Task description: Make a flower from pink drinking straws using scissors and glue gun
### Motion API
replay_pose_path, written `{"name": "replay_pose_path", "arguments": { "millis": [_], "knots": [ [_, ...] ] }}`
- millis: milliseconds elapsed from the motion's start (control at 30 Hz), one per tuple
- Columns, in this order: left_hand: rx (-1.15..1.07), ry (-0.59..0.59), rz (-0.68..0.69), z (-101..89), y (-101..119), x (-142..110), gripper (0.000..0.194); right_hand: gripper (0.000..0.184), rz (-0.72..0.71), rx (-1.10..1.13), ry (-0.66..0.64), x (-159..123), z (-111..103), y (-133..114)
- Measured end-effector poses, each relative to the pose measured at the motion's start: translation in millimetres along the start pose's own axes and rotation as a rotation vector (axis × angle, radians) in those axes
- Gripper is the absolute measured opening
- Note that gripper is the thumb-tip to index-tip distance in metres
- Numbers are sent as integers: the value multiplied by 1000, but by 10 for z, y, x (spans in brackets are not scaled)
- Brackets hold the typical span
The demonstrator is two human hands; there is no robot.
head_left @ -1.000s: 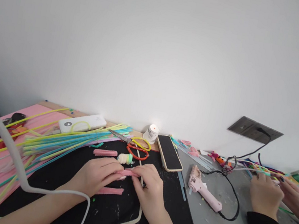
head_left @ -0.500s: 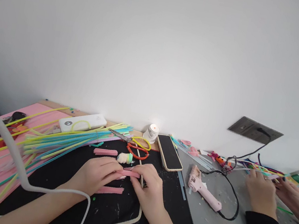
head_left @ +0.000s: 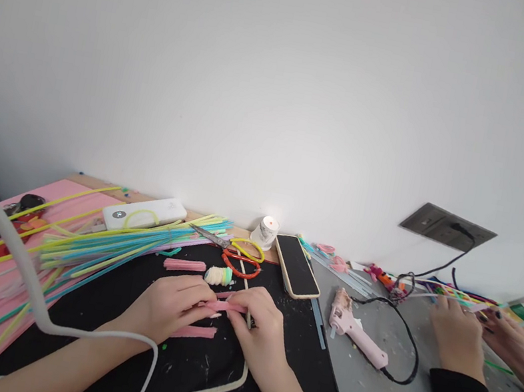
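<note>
Between my two hands stretches a short pink pipe cleaner piece (head_left: 221, 306). My left hand (head_left: 174, 305) pinches its left end and my right hand (head_left: 262, 328) pinches the right end, fingers closed. Just under my left hand lies another bundle of pink pipe cleaner pieces (head_left: 195, 331), partly covered by the hand. A third pink bundle (head_left: 185, 265) rests behind the hands, beside a small cream roll (head_left: 218, 275) with a green and yellow end. A bent cream strip (head_left: 228, 389) runs beneath my right hand.
Behind my hands are scissors (head_left: 244, 257), a paper cup (head_left: 266, 232) and a phone (head_left: 297, 266). Long pipe cleaners (head_left: 132, 244) and a power bank (head_left: 144, 214) lie left. A white cable (head_left: 30, 273) crosses my left arm. A pink glue gun (head_left: 356, 334) and a co-worker's hands (head_left: 458, 335) are right.
My fingers have shifted very slightly on the pink piece, which now tilts a little. The co-worker's hands have moved slightly. The other things lie as before.
</note>
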State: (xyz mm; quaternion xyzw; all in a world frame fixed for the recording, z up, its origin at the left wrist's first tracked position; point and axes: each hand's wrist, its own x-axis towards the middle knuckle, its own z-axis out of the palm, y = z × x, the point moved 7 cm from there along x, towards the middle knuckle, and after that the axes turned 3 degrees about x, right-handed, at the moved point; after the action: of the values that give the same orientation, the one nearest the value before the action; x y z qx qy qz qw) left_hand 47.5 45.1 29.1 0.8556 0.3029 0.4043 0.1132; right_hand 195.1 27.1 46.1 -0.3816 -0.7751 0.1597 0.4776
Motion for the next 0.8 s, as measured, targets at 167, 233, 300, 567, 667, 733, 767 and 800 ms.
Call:
{"name": "replay_pose_path", "arguments": {
  "millis": [167,233,300,567,667,733,767,800],
  "knots": [
    [15,23,61,-19,37,5,4,13,4,-6,19,5,-27,4],
    [27,44,97,-38,64,8,3,14,-2,-5,23,10,-31,2],
    [45,56,122,-50,84,12,5,14,-4,-6,25,9,-30,6],
    [74,57,172,-53,114,13,6,15,8,-9,13,-7,-20,38],
    [89,77,182,-67,125,13,7,15,-2,-16,18,-4,-22,28],
    [99,72,185,-61,124,9,7,16,-5,-20,20,-3,-22,26],
    [99,69,184,-56,120,6,7,15,-4,-22,17,-4,-20,27],
    [97,69,183,-54,114,2,7,15,-3,-23,15,-4,-18,30]
  ]
}}
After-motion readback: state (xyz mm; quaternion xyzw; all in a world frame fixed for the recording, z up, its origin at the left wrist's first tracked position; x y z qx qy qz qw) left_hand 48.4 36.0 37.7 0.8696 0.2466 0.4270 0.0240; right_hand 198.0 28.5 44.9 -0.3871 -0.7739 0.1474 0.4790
